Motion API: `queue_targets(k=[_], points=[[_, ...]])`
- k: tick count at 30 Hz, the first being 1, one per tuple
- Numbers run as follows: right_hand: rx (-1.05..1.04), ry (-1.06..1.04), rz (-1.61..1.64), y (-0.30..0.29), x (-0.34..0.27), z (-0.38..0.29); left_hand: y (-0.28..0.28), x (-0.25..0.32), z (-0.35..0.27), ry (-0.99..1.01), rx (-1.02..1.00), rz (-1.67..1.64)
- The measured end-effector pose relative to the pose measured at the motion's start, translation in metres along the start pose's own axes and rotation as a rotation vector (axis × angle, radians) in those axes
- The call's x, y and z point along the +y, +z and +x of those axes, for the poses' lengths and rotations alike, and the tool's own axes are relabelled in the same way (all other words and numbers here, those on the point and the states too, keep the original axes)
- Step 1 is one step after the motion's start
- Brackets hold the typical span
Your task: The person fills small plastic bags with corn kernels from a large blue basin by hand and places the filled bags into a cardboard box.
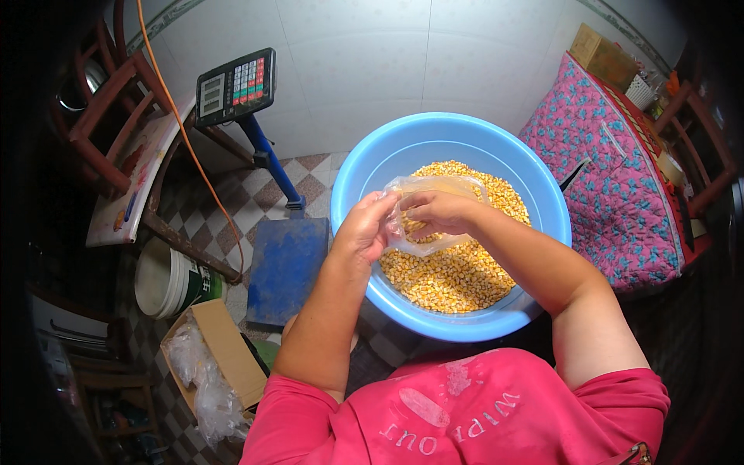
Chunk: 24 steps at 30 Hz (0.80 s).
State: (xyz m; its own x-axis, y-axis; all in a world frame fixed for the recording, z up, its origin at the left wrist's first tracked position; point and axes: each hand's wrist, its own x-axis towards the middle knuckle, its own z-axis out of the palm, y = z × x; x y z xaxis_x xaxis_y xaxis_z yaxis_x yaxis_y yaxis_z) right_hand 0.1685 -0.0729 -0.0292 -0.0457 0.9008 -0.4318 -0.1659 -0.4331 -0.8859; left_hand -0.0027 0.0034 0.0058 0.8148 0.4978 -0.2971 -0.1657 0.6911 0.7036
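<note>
My left hand (368,225) grips the rim of a clear plastic bag (429,247) between thumb and fingers. The bag hangs with its mouth spread over a large blue plastic basin (372,157). Loose yellow corn kernels (450,288) cover the basin's floor. At the bag's mouth is my right hand (439,210), its fingers apart and bent towards the left hand. Some kernels show around and beneath its fingers; whether they lie inside the bag or behind the clear film, I cannot tell.
Left of the basin stands a platform scale (288,267) with a keypad display (235,87). An orange cable (195,154) hangs nearby. A white bucket (163,279) and a cardboard box (229,354) holding plastic bags (200,372) sit lower left. A pink quilted cover (610,192) drapes furniture at right.
</note>
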Motion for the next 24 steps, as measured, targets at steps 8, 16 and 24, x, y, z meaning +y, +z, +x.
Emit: queue_targets(k=[8, 16, 24], points=[[-0.057, -0.096, -0.026, -0.002, -0.008, -0.030, -0.008, -0.001, 0.001, -0.004, 0.021, 0.014], [-0.203, 0.251, -0.922, 0.018, 0.005, -0.090, -0.006, -0.002, 0.004, 0.025, 0.029, 0.044], [-0.385, 0.299, -1.366, 0.035, 0.043, -0.088, -0.004, 0.001, -0.001, 0.014, 0.034, 0.051]])
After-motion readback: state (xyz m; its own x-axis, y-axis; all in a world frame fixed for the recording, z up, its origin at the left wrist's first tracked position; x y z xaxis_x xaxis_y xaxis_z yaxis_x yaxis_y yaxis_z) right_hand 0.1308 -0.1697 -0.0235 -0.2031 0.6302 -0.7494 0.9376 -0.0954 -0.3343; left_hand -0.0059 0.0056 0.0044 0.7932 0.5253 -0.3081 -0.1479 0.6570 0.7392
